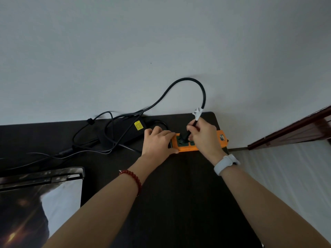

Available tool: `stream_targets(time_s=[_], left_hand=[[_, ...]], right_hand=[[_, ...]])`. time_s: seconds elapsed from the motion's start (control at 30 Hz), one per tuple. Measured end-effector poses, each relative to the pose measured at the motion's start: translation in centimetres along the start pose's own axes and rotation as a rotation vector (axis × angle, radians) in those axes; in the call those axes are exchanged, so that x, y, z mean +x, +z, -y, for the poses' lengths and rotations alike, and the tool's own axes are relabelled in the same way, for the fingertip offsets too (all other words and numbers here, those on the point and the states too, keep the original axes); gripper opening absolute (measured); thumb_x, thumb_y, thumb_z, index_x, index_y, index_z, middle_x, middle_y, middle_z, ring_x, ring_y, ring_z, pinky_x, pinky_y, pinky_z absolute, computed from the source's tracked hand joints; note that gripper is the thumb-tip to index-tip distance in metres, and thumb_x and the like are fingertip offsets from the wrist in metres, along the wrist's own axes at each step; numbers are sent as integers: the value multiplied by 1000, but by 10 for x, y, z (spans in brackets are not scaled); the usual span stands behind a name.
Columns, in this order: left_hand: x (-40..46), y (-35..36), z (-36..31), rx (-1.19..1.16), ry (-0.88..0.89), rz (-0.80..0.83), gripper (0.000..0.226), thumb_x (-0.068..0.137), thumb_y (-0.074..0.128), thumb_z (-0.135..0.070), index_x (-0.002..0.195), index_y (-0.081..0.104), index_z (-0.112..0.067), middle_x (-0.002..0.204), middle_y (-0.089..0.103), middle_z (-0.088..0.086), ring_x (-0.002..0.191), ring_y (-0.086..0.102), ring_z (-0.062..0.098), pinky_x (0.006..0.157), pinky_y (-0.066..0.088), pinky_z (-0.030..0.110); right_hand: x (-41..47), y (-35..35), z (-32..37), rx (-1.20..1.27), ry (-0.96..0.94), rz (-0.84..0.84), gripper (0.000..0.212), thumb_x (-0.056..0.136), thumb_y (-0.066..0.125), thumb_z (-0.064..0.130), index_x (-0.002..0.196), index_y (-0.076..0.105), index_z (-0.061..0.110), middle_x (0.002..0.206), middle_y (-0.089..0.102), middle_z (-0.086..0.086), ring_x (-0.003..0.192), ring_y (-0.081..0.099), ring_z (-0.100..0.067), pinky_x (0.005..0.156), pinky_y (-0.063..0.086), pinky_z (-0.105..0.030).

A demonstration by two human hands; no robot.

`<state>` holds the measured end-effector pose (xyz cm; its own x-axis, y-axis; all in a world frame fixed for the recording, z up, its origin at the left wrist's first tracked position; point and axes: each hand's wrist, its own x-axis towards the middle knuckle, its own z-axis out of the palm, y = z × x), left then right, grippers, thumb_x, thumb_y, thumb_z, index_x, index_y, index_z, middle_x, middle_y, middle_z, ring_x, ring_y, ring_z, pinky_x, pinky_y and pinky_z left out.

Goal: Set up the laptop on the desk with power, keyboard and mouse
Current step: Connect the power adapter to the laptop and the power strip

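Observation:
An orange power strip (189, 148) lies at the far right of the dark desk (179, 194). My left hand (157, 140) presses flat on its left end. My right hand (204, 136) grips a black plug (185, 136) whose tip sits at a socket of the strip. Its thick black cable (188, 80) arcs up against the wall and runs left to the black power brick (125, 132) with a yellow label. The closed laptop (39, 203) lies at the near left, its lid shiny.
Thin black cables (86, 145) coil on the desk left of the brick. A white wall (143, 51) stands right behind the desk. A dark red wooden frame (290, 129) and light floor lie beyond the desk's right edge.

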<state>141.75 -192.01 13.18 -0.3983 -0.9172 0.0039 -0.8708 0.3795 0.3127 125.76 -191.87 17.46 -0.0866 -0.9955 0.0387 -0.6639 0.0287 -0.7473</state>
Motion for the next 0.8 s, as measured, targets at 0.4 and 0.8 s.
stream_targets(time_s=[0.4,0.8], left_hand=[[-51,5,-8,102,139,-49,44,84,58,-33,125,55,-18,132,55,0,123,47,26,96,36,47],[-48,3,-3,109,166,12,45,89,46,-32,132,47,-19,140,47,-1,129,38,27,102,27,49]], right_hand=[[-16,8,-1,-30,-24,129,23,88,58,15,109,62,7,105,61,-8,97,60,-17,88,52,-39],[-16,7,-15,-273,-98,145,12,84,62,13,95,61,8,94,55,-1,90,54,-14,78,38,-19]])
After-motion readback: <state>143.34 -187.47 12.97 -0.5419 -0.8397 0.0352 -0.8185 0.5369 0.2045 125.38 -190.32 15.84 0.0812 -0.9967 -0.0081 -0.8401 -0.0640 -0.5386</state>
